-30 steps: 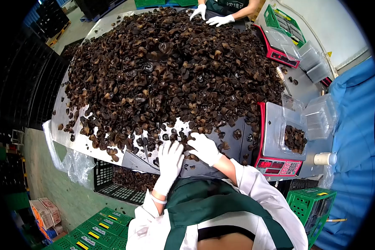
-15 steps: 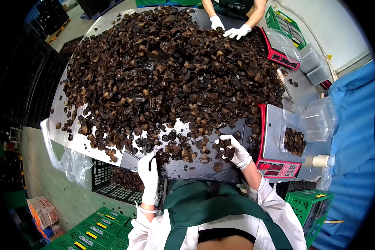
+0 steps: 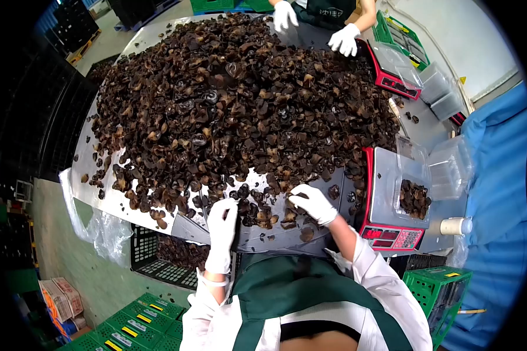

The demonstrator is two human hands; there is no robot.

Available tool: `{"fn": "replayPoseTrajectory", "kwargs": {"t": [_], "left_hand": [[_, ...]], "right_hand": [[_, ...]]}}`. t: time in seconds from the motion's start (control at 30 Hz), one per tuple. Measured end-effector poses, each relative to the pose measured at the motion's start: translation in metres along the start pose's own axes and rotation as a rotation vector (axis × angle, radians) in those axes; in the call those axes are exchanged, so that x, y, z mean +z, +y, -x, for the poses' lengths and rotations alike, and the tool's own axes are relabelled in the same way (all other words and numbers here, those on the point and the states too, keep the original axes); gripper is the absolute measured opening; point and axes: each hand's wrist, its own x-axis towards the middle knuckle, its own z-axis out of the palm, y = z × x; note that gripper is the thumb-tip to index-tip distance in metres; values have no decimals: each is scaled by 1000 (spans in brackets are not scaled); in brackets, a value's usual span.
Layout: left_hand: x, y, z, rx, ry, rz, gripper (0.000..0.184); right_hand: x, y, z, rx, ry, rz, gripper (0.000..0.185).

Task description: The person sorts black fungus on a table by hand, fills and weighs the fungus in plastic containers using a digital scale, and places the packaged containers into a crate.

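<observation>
Metal table (image 3: 85, 153) in some sort of packing room, with a massive heap of dark, frilly, mushroom-looking pieces (image 3: 199, 111) piled across it and blue sheeting (image 3: 498, 175) hanging off to the right. What mattered was the little loose batch (image 3: 257, 217) at the near edge, because it sat between the two gloved hands, just on the wearer's side of the heap. It was spread more sideways than front to back, so its long axis pretty much ran from one hand to the other. The left hand (image 3: 221, 219) was the nearer one to the thick part of the batch, right beside its left end, with fingers bent and the thumb and forefinger tips close together. Couldn't tell if it had anything pinched. The right hand (image 3: 315, 205) came in over the thinner right end, thumb and fingers curled toward each other, dark bits right by the tips, but honestly I couldn't tell whether it gripped one or they just lay behind. The red-edged scale (image 3: 385, 193) with a part-filled clear tray (image 3: 411, 151) was out past the right hand, so well apart from the left.
</observation>
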Motion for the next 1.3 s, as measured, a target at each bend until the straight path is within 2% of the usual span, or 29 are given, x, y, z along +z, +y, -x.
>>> {"fn": "replayPoseTrajectory", "kwargs": {"t": [0.03,0.1,0.13,0.17,0.23,0.27,0.3,0.37,0.4,0.43,0.5,0.6,0.63,0.7,0.73,0.77,0.8,0.83,0.9,0.93,0.97,1.0,1.03,1.1,1.13,1.17,1.23,1.3], "left_hand": [[-8,10,0,-170,-14,229,15],[-26,24,2,-445,25,537,16],[-32,17,6,-436,32,756,16],[-39,6,11,-423,39,974,16],[-49,-10,14,-478,61,1184,21],[-54,-19,16,-474,63,1227,21],[-58,-25,18,-469,65,1269,21],[-64,-22,19,-509,131,1266,20],[-66,-23,20,-545,159,1275,20],[-70,-24,18,-573,188,1285,20],[-67,-31,19,-594,234,1201,17],[-61,-12,21,-534,86,472,14],[-57,-16,23,-417,20,222,19],[-43,-22,23,-118,48,-219,26],[-35,-14,22,-68,55,-345,28],[-30,-9,18,-28,33,-366,23],[-24,-20,18,-18,28,-318,21],[-17,-31,17,-5,22,-269,19],[-17,-20,13,-51,11,-272,17],[-20,-17,11,-44,33,-178,15],[-23,-14,10,-39,57,-86,14],[-29,-11,10,12,104,-16,11],[-36,-17,13,-242,107,274,12],[-53,-6,19,-550,197,755,12],[-62,-2,25,-530,217,873,14],[-70,-15,32,-499,224,1026,20],[-80,-19,47,-522,265,973,30],[-86,-8,59,-527,259,924,42]], "right_hand": [[-13,-6,5,170,-81,-227,15],[-23,7,18,178,-100,-904,18],[-25,11,24,203,-115,-1065,19],[-25,11,28,205,-114,-1067,19],[-21,11,36,253,-113,-1047,19],[-15,10,39,283,-61,-916,17],[-6,19,37,201,-29,-672,13],[5,-10,41,-12,-66,-5,12],[17,-2,44,-206,-34,147,17],[30,-12,50,-303,21,631,26],[42,-3,52,-162,-99,1027,32],[38,6,50,-203,-81,995,28],[34,9,50,-257,-61,941,27],[20,12,46,-326,-16,519,18],[14,10,42,-206,-54,258,15],[9,5,38,-83,-91,-2,14],[5,-1,32,41,-108,-161,14],[6,-3,26,28,-87,-176,14],[17,-19,11,13,-57,-62,14],[28,-32,4,-13,-17,2,16],[40,-31,-6,-161,38,184,18],[52,-32,-16,-219,74,378,20],[63,-34,-23,-278,109,570,23],[83,-16,-37,-344,109,737,26],[88,-5,-43,-306,66,798,27],[86,-8,-46,-310,64,796,27],[75,-12,-52,-286,-20,716,19],[65,-13,-49,-402,8,481,14]]}}
